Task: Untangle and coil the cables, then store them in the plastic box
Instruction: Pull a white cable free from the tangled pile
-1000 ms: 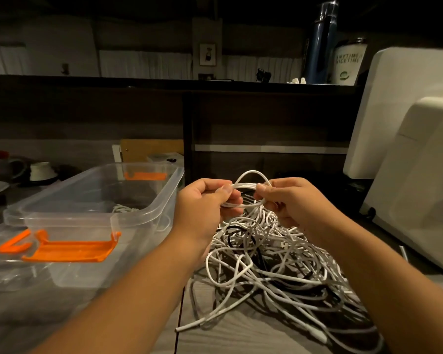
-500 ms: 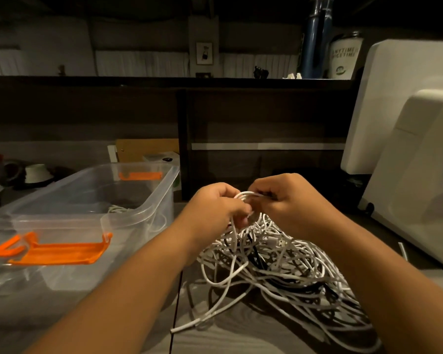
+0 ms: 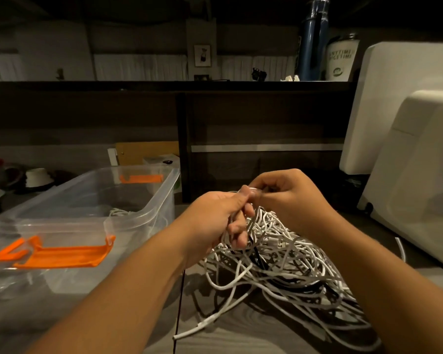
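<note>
A tangled heap of white and black cables (image 3: pixel 287 267) lies on the dark wooden table in front of me. Above the heap's far end, my left hand (image 3: pixel 220 218) grips a white cable (image 3: pixel 252 221) that runs down into the pile. My right hand (image 3: pixel 289 198) pinches the same cable's upper end, its fingertips touching my left thumb. The clear plastic box (image 3: pixel 149 210) with orange clips stands open to the left, and a coiled white cable (image 3: pixel 120 213) lies inside it.
The box's clear lid with an orange clip (image 3: pixel 59 254) lies at the near left. A large white device (image 3: pixel 409 162) stands at the right. A dark shelf unit (image 3: pixel 241 118) rises behind the table. Dishes (image 3: pixel 36 177) sit at the far left.
The small loop held up between my hands has been pulled in and is no longer visible. Both hands have closed together, fingertips touching, above the pile.
</note>
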### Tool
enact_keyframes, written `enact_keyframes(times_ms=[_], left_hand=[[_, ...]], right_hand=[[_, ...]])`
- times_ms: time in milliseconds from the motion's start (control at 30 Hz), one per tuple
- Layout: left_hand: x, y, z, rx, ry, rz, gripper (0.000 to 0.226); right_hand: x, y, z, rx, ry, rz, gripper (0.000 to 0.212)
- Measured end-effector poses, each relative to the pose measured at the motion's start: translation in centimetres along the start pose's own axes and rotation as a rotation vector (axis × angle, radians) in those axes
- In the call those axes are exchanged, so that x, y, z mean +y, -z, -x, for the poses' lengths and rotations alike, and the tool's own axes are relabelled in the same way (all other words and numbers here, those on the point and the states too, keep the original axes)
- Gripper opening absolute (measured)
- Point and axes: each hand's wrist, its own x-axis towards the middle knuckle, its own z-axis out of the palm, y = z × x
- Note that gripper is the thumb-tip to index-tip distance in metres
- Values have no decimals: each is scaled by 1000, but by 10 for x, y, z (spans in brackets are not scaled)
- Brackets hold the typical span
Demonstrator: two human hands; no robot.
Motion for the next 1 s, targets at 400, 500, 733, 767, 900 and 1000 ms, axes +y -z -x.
enact_keyframes(times_ms=[400, 500, 733, 767, 900, 1000], left_hand=[[2, -11, 9, -176, -77, 231, 50], [2, -8, 9, -187, -117, 238, 45], [-2, 6, 6, -220, -103, 371, 83], [-2, 7, 5, -204, -105, 385, 88], [0, 9, 5, -157, -133, 459, 93], [-1, 10, 4, -104, -163, 463, 97]], right_hand=[[1, 12, -1, 210, -74, -391, 22], [7, 13, -3, 205, -96, -318, 21], [12, -7, -1, 57, -217, -201, 17], [12, -10, -1, 32, -215, -172, 17], [6, -19, 0, -77, -179, -2, 24], [1, -24, 3, -175, -167, 153, 36]])
